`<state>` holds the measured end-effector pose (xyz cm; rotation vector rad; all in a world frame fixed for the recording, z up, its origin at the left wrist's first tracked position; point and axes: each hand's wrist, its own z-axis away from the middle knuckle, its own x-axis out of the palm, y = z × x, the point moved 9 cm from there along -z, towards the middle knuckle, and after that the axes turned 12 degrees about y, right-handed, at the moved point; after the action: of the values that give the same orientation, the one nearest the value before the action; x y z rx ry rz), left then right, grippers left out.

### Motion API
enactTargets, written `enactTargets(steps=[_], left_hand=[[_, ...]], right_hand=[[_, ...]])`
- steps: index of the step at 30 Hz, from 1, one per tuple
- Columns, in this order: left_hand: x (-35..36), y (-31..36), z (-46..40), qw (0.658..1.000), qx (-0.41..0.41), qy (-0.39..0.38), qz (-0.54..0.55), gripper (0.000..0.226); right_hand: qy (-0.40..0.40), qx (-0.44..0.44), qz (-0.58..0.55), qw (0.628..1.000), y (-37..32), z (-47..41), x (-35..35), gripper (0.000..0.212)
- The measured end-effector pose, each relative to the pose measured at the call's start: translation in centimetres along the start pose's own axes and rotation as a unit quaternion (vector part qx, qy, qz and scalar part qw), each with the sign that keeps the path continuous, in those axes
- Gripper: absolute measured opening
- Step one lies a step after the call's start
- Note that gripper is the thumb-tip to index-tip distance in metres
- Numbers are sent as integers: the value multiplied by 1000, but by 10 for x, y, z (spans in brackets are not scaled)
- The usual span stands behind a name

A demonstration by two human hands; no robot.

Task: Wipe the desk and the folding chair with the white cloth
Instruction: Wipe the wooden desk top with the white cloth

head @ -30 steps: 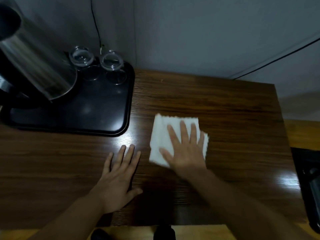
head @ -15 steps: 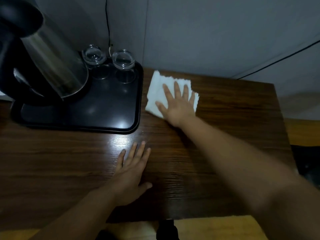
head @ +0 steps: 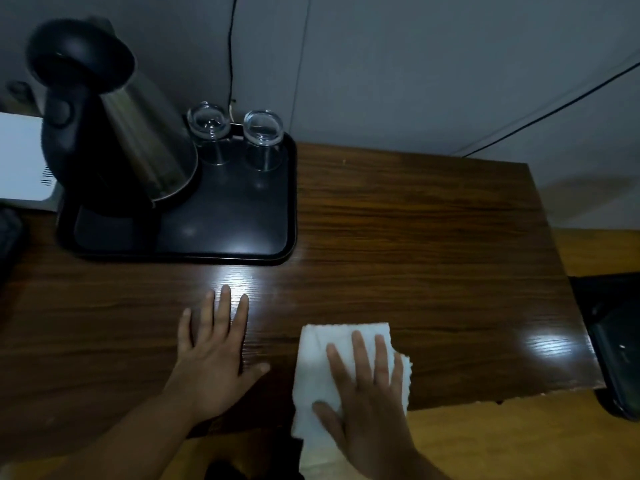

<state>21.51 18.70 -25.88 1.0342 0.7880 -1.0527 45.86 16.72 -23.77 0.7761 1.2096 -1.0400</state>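
The dark wooden desk (head: 415, 237) fills most of the view. A folded white cloth (head: 317, 382) lies at the desk's near edge and hangs partly over it. My right hand (head: 370, 403) presses flat on the cloth with straight, spread fingers. To its left, my left hand (head: 214, 358) rests flat on the bare wood, fingers straight. The folding chair cannot be made out for certain.
A black tray (head: 228, 237) at the back left carries a steel kettle (head: 138, 143) and two upturned glasses (head: 263, 140). A white box (head: 20, 161) sits at the far left. Black cables run down the wall. A dark object (head: 616, 341) stands beyond the desk's right edge.
My right hand slid the cloth from the back of the desk, beside the tray, toward me to the near edge. My left hand stayed flat in about the same place.
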Motion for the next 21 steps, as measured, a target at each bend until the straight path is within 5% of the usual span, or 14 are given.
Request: enactTargets(steps=[6,15,21], left_hand=[[11,-5,-3,994,17,-105,1,134],[16,-6,-4,996,9,-86,-14,138],[11,-6,-4,998,33,-61,-13,136]], right_hand=[[53,70,-24,996,18,-149,-34,75],[51,117,-23,992,52,-368,-73,76],[48,61,6,997,51,-394,-82,76]])
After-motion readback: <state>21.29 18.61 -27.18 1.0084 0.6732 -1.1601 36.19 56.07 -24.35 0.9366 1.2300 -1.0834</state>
